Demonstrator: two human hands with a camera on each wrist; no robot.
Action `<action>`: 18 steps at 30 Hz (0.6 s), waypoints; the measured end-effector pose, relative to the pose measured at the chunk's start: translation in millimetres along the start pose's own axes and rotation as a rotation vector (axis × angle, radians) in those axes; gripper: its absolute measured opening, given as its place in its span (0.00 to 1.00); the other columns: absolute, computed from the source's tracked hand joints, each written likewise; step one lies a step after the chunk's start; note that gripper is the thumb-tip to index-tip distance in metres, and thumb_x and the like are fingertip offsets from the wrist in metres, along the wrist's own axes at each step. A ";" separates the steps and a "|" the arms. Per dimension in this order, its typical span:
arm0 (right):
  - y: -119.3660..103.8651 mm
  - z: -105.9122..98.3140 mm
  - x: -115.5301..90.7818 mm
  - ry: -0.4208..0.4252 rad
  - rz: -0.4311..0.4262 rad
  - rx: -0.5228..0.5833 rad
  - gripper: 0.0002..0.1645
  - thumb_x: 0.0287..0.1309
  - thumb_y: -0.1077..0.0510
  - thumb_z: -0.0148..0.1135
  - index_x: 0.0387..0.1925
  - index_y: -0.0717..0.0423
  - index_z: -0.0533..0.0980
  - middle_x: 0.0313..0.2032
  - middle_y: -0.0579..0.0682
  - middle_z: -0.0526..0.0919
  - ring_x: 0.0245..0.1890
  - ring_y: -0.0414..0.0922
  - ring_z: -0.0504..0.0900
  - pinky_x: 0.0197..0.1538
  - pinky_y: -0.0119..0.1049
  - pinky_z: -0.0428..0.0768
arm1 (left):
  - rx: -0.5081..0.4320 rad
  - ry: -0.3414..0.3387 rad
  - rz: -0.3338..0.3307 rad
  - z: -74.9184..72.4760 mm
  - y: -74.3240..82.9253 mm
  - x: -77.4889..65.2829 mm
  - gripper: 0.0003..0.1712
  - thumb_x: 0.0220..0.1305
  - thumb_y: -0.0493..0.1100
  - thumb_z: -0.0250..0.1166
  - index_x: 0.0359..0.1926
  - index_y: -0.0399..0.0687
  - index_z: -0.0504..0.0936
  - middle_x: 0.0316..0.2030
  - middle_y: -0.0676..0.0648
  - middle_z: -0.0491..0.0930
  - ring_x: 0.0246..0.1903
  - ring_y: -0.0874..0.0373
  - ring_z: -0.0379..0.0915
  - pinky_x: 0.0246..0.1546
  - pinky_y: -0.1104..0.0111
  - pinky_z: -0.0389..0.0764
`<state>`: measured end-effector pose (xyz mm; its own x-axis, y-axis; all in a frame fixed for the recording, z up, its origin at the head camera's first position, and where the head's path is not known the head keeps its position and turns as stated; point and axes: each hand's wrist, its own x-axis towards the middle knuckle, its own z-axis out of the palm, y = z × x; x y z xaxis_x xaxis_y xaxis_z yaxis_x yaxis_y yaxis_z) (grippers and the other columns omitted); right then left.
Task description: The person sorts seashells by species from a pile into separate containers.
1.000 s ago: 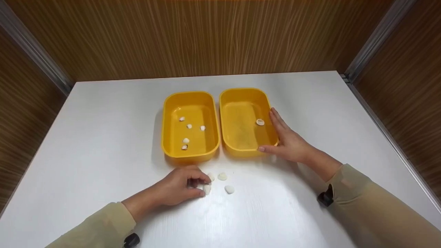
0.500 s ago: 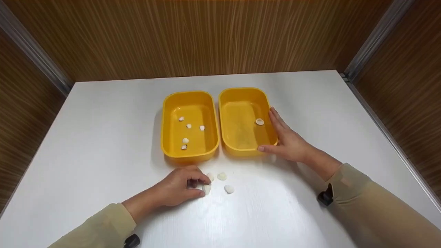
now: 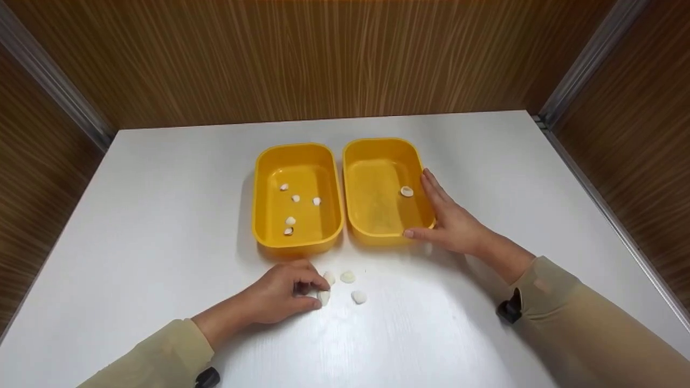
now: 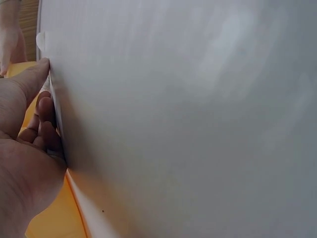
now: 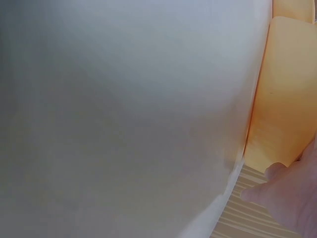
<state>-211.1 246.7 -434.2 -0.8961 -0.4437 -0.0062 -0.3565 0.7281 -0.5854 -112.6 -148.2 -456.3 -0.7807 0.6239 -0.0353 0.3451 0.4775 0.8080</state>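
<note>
Panelling (image 3: 334,59): wood-grained, upright along the far, left and right sides.
Worktop (image 3: 156,215): white, with a bright sheen at its near middle.
Sleeves (image 3: 582,318): pale khaki, reaching in from near left and near right.
Left box (image 3: 294,156): yellow, upright, long sides running from near to far.
Right box (image 3: 374,199): yellow, upright, just beside the left one.
Right grip (image 3: 455,223): released, fingers straight along the box's right side, thumb on its near rim towards the right corner.
Left grip (image 3: 280,293): low at the worktop, just near of the left box; thumb and forefinger grasping one shell between them.
Black wrist pieces (image 3: 509,307): one at each cuff.
Pinched shell (image 3: 324,298): whitish, partly covered by the fingertips.
Loose shells (image 3: 359,297): three, whitish, on the worktop to the right and far of the pinched one, the nearest to the fingers partly hidden.
Hollow shell (image 3: 407,192): lying alone in the right box, towards its right side.
Small shells (image 3: 290,221): five, whitish, scattered over the left box's floor, two of them close together at its near end.
</note>
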 end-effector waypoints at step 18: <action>-2.9 -1.7 -1.1 -0.009 0.015 -0.002 0.77 0.59 0.28 0.73 0.86 0.51 0.32 0.86 0.44 0.28 0.84 0.58 0.43 0.79 0.60 0.57 | -0.032 0.024 0.039 0.5 -1.5 -0.1 0.11 0.62 0.35 0.77 0.41 0.51 0.85 0.37 0.52 0.79 0.39 0.56 0.76 0.43 0.69 0.78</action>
<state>-209.5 246.0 -431.1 -0.8987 -0.4379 -0.0222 -0.3440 0.7356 -0.5835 -112.8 -148.6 -457.8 -0.7790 0.6270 0.0106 0.3594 0.4326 0.8269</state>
